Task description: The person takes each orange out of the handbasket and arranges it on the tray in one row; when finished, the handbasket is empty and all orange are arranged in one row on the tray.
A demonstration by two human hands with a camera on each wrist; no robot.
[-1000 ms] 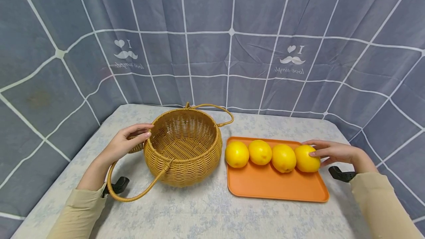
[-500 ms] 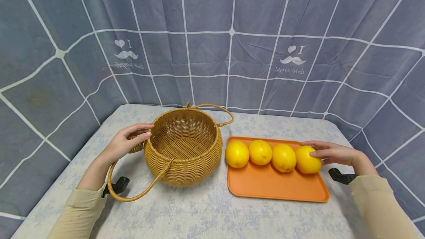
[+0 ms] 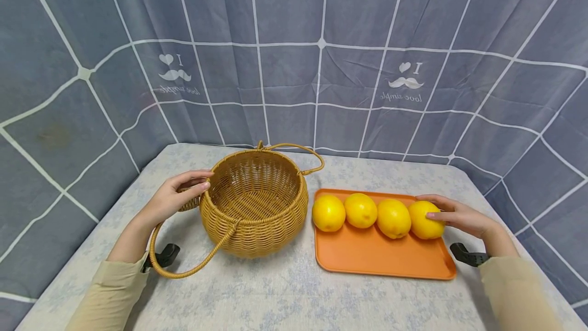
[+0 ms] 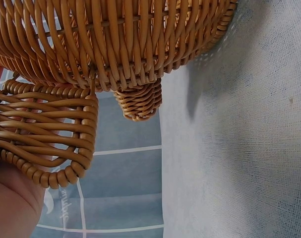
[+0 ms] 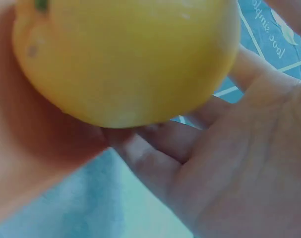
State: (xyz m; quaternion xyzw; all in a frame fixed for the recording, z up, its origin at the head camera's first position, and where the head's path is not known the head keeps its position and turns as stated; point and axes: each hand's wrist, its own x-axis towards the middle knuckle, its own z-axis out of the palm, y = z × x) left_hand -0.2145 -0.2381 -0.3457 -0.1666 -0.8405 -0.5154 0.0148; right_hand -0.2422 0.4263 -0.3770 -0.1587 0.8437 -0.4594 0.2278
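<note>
A round wicker basket [image 3: 257,234] stands on the left half of the table, its mouth tipped a little toward me. My left hand [image 3: 167,201] grips its left rim, fingers over the edge; in the left wrist view a flat woven tab [image 4: 46,131] on the basket's side lies against that hand. To the right, several lemons lie in a row along the far half of an orange tray [image 3: 381,259]. My right hand [image 3: 461,217] holds the rightmost lemon [image 3: 423,221], thumb on the near side and fingers behind. In the right wrist view, fingers reach under this lemon [image 5: 135,64].
One basket handle [image 3: 184,275] hangs out toward the front left, the other [image 3: 317,160] toward the back right. The leftmost lemon [image 3: 328,213] sits near the tray's left rim. A grey checked curtain [image 3: 294,75] rises behind the patterned tablecloth [image 3: 285,300].
My right wrist and forearm have shifted slightly left, and the thumb lies further down on the rightmost lemon. The left hand and basket stay in place.
</note>
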